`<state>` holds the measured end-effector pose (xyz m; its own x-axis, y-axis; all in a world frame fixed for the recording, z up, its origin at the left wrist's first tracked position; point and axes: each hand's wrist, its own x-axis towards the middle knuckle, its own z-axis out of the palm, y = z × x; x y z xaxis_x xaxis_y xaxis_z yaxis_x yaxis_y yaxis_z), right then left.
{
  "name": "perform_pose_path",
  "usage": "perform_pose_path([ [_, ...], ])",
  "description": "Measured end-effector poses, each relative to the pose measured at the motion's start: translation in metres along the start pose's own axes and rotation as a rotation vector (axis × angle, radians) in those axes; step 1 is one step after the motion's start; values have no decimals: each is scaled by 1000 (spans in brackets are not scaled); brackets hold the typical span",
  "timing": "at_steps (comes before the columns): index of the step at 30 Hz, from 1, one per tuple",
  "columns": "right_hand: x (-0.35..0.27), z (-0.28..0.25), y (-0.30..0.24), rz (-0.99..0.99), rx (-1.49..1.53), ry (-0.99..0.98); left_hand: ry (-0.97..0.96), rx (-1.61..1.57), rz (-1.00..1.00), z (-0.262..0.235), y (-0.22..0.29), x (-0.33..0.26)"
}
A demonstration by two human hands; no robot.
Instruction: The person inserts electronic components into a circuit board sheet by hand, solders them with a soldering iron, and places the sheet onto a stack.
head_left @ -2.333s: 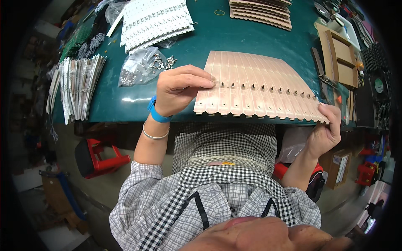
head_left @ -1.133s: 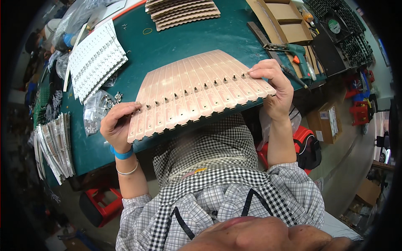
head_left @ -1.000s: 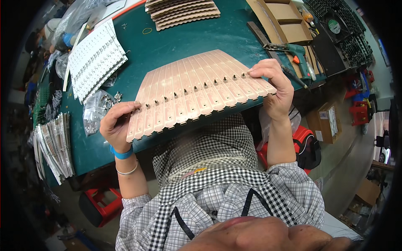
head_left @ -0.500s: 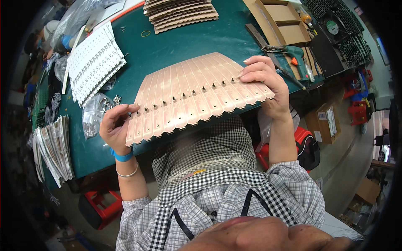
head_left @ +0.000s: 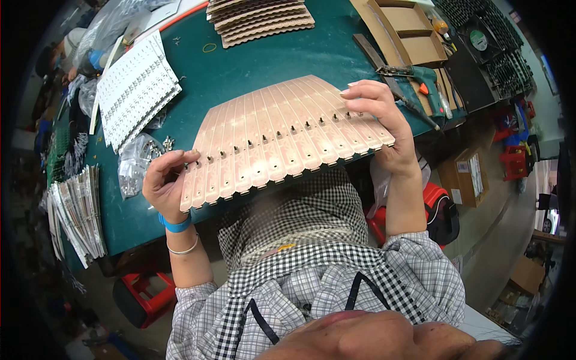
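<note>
A wide, pale copper-coloured panel of joined narrow strips [head_left: 264, 129], apparently circuit boards, is held up tilted over the near edge of the table. Its near edge is scalloped, and a row of small dark upright pins crosses it. My left hand [head_left: 165, 180] grips the left end, with fingertips on top near the first pins. At the right end, my right hand [head_left: 384, 123] is closed round the edge, its fingers lying over the upper face near the last pins. The undersides of both grips are hidden by the panel.
White perforated sheets [head_left: 135, 90] lie at left, above a clear bag of small metal parts [head_left: 137, 165] and a bundle of strips [head_left: 81, 210]. Similar panels are stacked [head_left: 261, 24] at the back. A green electric screwdriver [head_left: 420, 75] and a cardboard tray [head_left: 402, 30] are at right.
The fingers of my right hand have shifted slightly over the panel's right end. The panel and my left hand have hardly moved.
</note>
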<state>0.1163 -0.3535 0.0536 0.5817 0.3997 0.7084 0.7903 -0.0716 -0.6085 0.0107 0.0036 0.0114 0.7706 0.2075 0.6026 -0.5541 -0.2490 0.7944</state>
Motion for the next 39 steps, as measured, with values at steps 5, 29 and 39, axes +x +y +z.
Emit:
perform_pose_path([
  [5,3,-8,7,-22,0,-191,6,14,-1,-1,1,-1],
  [29,-12,-1,18,74,193,58,2,20,-17,-3,3,-1],
  [39,-13,2,15,74,123,111,6,24,-23,4,7,2],
])
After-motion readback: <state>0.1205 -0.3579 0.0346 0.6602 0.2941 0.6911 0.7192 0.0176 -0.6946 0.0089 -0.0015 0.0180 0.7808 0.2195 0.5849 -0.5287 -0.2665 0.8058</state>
